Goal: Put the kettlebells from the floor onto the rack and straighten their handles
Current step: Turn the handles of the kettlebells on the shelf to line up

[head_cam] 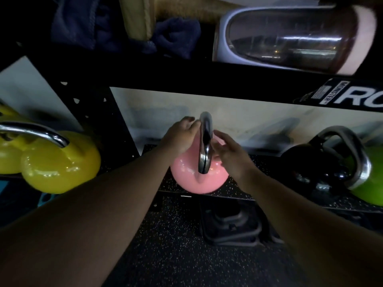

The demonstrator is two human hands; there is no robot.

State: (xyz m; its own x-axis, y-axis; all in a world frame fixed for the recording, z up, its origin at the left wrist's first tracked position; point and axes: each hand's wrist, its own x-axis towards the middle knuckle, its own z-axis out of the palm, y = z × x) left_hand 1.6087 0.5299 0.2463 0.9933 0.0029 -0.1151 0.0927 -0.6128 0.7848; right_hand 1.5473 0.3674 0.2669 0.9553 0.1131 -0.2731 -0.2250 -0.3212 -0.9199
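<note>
A pink kettlebell [186,175] with a chrome handle [205,141] sits on the low rack shelf [234,189], near its front edge. The handle stands edge-on to me, pointing front to back. My left hand [180,135] lies against the handle's left side, fingers curled toward its top. My right hand [228,152] presses its right side with fingers spread. Both hands touch the handle, neither wraps fully around it.
Yellow kettlebells [60,162] sit at left behind a black rack upright [107,121]. A black kettlebell [310,162] and a green one [369,183] stand at right. A black crossbeam [207,79] runs overhead. A dark floor plate [230,226] lies on the speckled floor below.
</note>
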